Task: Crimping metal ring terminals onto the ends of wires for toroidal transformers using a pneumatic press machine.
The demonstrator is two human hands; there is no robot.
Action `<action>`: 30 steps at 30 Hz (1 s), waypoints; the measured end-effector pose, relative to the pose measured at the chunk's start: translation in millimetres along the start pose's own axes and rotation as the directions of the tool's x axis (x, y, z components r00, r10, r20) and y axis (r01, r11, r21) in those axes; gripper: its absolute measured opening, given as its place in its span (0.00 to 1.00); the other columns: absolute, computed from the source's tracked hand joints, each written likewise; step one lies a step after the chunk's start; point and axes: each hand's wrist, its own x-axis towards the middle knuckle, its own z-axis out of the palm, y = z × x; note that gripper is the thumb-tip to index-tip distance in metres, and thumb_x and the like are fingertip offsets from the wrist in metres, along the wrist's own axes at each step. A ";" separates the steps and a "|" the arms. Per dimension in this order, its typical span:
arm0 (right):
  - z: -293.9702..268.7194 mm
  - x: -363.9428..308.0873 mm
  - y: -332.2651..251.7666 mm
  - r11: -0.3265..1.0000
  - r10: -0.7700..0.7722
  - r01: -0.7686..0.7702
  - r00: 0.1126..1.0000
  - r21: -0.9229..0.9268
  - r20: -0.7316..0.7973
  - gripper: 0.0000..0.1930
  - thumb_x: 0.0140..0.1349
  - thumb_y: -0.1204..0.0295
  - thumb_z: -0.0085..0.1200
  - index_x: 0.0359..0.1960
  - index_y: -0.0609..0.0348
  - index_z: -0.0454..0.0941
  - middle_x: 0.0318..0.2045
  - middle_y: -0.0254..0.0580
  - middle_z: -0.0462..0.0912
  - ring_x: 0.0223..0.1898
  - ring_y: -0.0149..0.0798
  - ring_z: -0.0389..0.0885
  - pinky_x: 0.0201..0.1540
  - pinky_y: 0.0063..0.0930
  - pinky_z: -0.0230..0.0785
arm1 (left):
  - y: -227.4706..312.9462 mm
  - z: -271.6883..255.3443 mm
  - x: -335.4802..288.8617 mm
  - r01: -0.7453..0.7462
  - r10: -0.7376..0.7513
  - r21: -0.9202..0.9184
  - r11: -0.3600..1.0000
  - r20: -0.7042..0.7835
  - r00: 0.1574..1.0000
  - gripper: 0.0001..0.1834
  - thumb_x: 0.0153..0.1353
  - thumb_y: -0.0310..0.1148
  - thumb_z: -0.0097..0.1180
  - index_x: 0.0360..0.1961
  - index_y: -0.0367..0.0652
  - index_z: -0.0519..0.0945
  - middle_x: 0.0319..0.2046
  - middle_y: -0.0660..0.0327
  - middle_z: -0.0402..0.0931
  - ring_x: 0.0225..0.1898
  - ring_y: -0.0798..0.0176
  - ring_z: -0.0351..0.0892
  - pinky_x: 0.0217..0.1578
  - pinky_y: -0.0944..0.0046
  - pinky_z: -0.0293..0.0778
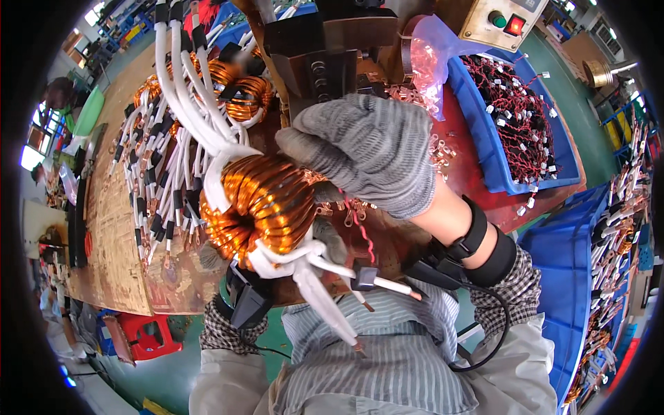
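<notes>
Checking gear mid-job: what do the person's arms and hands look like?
The right hand wears a grey knit glove; the left hand, mostly hidden, shows grey knit too. Both sleeves are dark-and-white checked near the cuffs. Right side: a slim black strap and a wider black band. Left side: a black box. A black cable shows by each arm.

On our right hand (370, 149) we wear a grey knit glove (387, 162) — then black straps (472, 232), checked sleeves (522, 287), a striped apron (373, 387), a black cable (508, 321).
</notes>
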 end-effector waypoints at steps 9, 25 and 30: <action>5.6 -3.8 6.0 0.998 0.030 -0.025 0.994 -0.049 0.103 0.12 0.55 0.58 0.49 0.24 0.52 0.73 0.13 0.40 0.72 0.17 0.42 0.74 0.17 0.35 0.63 | 18.1 8.3 15.7 0.094 -0.079 -0.177 0.980 0.088 0.993 0.26 0.57 0.36 0.49 0.54 0.35 0.63 0.54 0.50 0.64 0.58 0.58 0.61 0.58 0.60 0.60; -71.5 -21.0 -17.8 0.814 0.222 -0.579 0.391 0.051 0.893 0.21 0.52 0.49 0.48 0.24 0.56 0.76 0.17 0.47 0.74 0.23 0.48 0.76 0.27 0.41 0.66 | -14.5 -21.0 39.6 0.394 0.432 0.272 -0.878 0.805 0.407 0.33 0.49 0.52 0.53 0.41 0.28 0.67 0.29 0.53 0.67 0.24 0.55 0.69 0.21 0.62 0.67; -52.4 -19.8 -12.3 0.848 0.193 -0.518 0.493 0.108 0.848 0.21 0.51 0.50 0.48 0.23 0.59 0.75 0.18 0.50 0.74 0.24 0.51 0.75 0.27 0.42 0.65 | -6.8 -21.1 54.2 0.485 0.470 0.311 -0.817 0.847 0.249 0.34 0.42 0.53 0.64 0.36 0.30 0.72 0.22 0.59 0.69 0.19 0.57 0.67 0.19 0.62 0.63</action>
